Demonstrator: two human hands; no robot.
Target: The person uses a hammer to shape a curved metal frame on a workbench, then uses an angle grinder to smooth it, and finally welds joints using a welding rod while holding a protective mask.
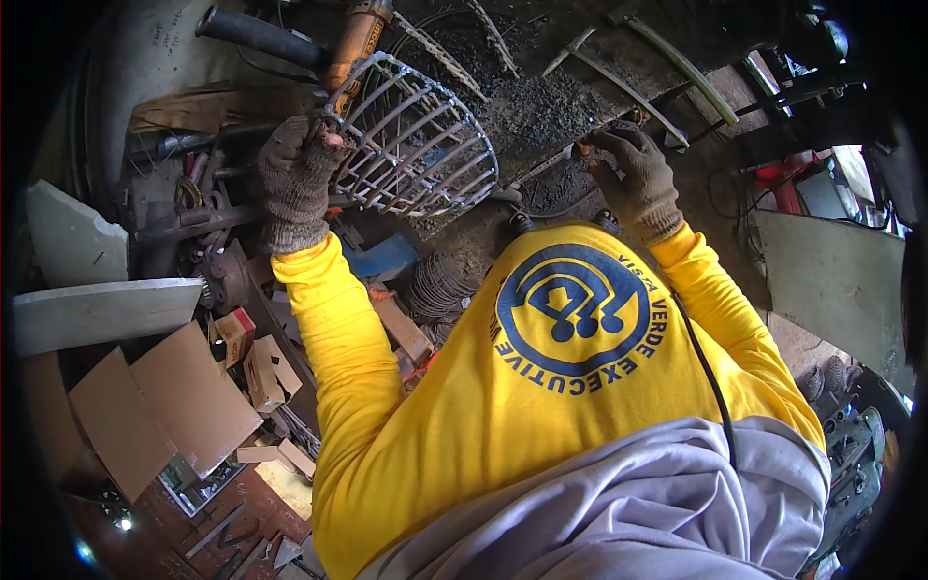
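Note:
On the left, my left hand point(296, 179), in a worn brown knit glove, is closed on the near-left end of a cage-like basket point(421, 145) of welded metal bars. A bare fingertip shows through the glove. The basket lies tilted on the dark work surface. Just beyond that hand is an orange power tool point(356, 46), partly behind the basket. My right hand point(636, 179), gloved alike, is held apart from the basket near the surface's edge. Its fingers are bent, with a gap between thumb and fingers. A small orange spot shows at its fingertips; I cannot make out what it is.
Dark grit point(551, 101) and metal strips point(681, 68) lie on the work surface. A dark cylinder point(261, 37) is at the upper left. Cardboard point(193, 396), pale broken panels point(106, 314) and a coil of wire point(443, 285) crowd the left. A pale sheet point(826, 290) stands at right.

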